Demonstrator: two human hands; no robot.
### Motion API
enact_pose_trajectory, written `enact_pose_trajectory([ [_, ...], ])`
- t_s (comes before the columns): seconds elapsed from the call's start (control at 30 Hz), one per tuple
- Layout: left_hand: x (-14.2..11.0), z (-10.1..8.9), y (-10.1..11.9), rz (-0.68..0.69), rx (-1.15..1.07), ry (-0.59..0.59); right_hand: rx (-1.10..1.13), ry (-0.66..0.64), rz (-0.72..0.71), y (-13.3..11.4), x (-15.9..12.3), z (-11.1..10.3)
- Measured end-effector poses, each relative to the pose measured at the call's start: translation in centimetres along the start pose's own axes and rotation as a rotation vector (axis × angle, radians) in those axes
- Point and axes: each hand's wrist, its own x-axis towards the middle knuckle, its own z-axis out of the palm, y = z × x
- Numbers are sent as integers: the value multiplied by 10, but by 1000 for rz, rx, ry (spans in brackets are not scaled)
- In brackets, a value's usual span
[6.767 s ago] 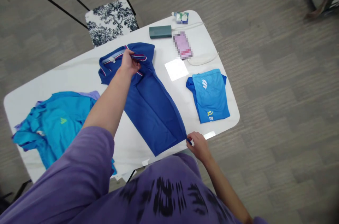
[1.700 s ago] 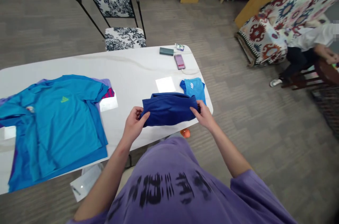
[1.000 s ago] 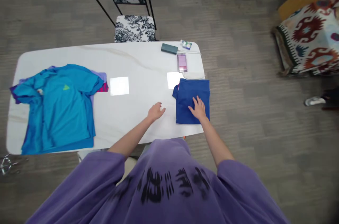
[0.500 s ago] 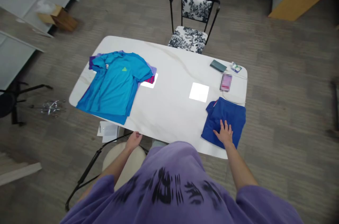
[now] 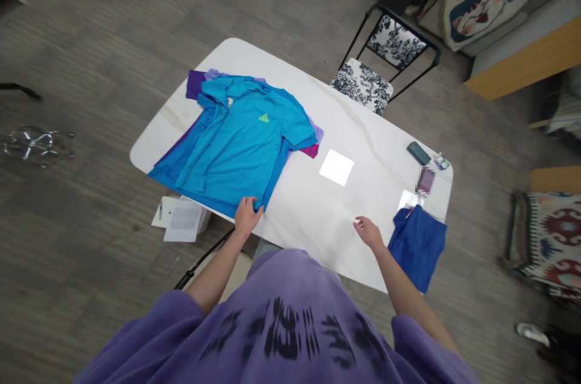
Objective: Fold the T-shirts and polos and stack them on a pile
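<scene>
Head view showed the turquoise shirt (image 5: pixel 236 148) spread at the left of the white surface (image 5: pixel 304 208), over other clothes (image 5: pixel 195 84). The left hand (image 5: pixel 247 215) met its near hem with curled fingers; whether they gripped cloth, I could not tell. The right hand (image 5: pixel 368 231) was empty and loosely open, beside the folded dark blue garment (image 5: pixel 420 244) at the right. A pull on the hem could have dragged the lower layers along or over the near edge, and the right forearm, so close, could have rumpled the fold.
</scene>
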Motion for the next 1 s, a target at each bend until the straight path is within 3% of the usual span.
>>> enact_pose_trajectory([
  [0.13,21,3,-21,56,-45,-34,-23,-58,-117,-128,91,28],
  [0.27,29,7,-37,61,-93,-47,-28,-39,-179,-242,190,40],
  [0.37,29,4,-49,37,-123,-66,-40,34,-174,-312,251,39],
  [0.47,27,-4,-61,25,-150,-88,-63,99,-139,-362,291,38],
  [0.57,25,-11,-69,34,-180,-103,-99,120,-104,-391,311,40],
  [0.67,22,-17,-71,54,-202,-124,-134,117,-80,-401,320,44],
  [0.8,18,-23,-68,102,-210,-148,-155,192,-99,-397,323,46],
  [1.0,15,-29,-63,181,-171,-167,-247,289,-244,-378,324,36],
])
